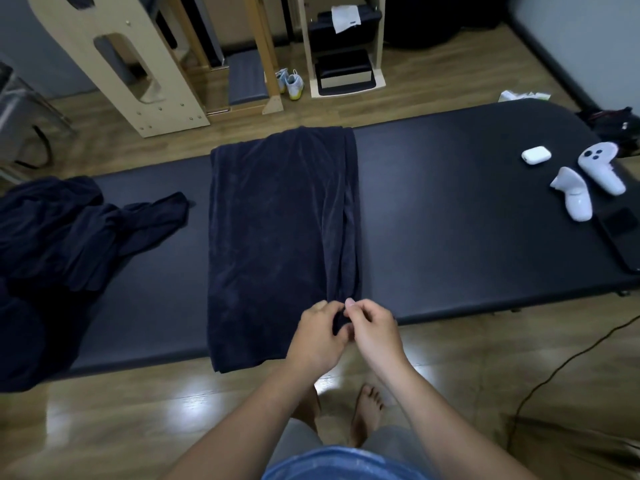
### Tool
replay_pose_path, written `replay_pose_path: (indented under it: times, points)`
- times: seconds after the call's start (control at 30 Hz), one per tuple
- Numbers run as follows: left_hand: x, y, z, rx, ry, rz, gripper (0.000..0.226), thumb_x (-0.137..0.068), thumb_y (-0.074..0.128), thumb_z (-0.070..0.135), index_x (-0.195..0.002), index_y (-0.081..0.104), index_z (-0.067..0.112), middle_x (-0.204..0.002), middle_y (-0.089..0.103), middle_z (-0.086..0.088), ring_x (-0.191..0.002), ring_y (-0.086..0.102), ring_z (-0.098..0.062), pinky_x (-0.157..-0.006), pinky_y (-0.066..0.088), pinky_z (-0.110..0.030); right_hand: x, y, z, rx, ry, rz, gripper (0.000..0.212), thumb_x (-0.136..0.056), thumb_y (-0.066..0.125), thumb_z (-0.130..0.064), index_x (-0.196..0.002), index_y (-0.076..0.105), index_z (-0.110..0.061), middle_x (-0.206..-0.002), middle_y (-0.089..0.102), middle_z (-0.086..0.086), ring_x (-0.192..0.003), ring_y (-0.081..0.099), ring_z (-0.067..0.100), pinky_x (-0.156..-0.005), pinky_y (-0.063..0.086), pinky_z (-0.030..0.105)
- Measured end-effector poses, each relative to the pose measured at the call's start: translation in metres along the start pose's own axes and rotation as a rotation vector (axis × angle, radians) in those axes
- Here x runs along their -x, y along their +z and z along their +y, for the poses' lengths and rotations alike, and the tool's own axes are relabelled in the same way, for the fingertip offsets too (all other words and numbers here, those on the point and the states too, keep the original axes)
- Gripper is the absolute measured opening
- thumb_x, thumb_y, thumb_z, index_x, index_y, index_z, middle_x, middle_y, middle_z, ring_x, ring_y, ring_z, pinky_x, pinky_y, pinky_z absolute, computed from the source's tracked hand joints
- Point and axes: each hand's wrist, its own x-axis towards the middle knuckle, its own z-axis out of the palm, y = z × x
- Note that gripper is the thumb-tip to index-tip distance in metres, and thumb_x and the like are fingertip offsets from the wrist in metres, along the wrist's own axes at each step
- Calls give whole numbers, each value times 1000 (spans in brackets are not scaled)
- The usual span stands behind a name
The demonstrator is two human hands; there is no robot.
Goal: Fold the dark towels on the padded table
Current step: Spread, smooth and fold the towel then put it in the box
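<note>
Left hand (320, 336) and right hand (372, 329) both pinch the dark towel (277, 237) at its six o'clock corner, on the padded table (450, 220); crumpled towels (69, 244) at nine o'clock.

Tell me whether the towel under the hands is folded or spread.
Folded: the towel lies doubled lengthwise across the table, layered edges on its right.

The dark padded surface (433, 216) carries a folded dark towel (277, 237) across its middle, a crumpled towel heap (69, 244) at the left end, and, near the right end, a white earbud case (536, 155), two white controllers (588, 181) and a black phone (621, 221).
</note>
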Motion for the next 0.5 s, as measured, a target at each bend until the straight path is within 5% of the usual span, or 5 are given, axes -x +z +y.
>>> replay_pose_path:
  times: [0.1, 0.23, 0.37, 0.5]
  points:
    - [5, 6, 8, -18, 91, 49, 24, -91, 59, 22, -114, 61, 15, -90, 61, 1, -78, 59, -16, -68, 48, -30, -6, 0, -7, 56, 0, 86, 38, -92, 59, -45, -68, 54, -15, -63, 60, -4, -67, 59, 17, -69, 48, 36]
    - [7, 7, 18, -51, 103, 12, 65, -89, 57, 18, -146, 25, 23, -101, 67, -3, -84, 64, -20, -67, 49, -30, -29, -7, -23, -15, 165, -15, 34, -91, 57, -47, -75, 64, -19, -76, 70, 0, -82, 67, 21, -78, 55, 40]
    - [9, 8, 27, -136, 123, -97, 75, -90, 54, 18, -154, 15, 17, -113, 62, -11, -96, 61, -26, -77, 44, -30, -54, -13, -39, -153, 340, -158, 28, -94, 58, -43, -97, 67, -16, -96, 72, 8, -88, 68, 22, -78, 55, 35]
    - [13, 11, 36, -332, 225, -239, 74, -91, 52, 18, -154, 13, 14, -111, 60, -14, -98, 58, -30, -81, 43, -35, -88, -14, -41, -165, 352, -130, 39, -88, 71, -22, -121, 60, -3, -118, 66, 14, -103, 65, 27, -89, 54, 42]
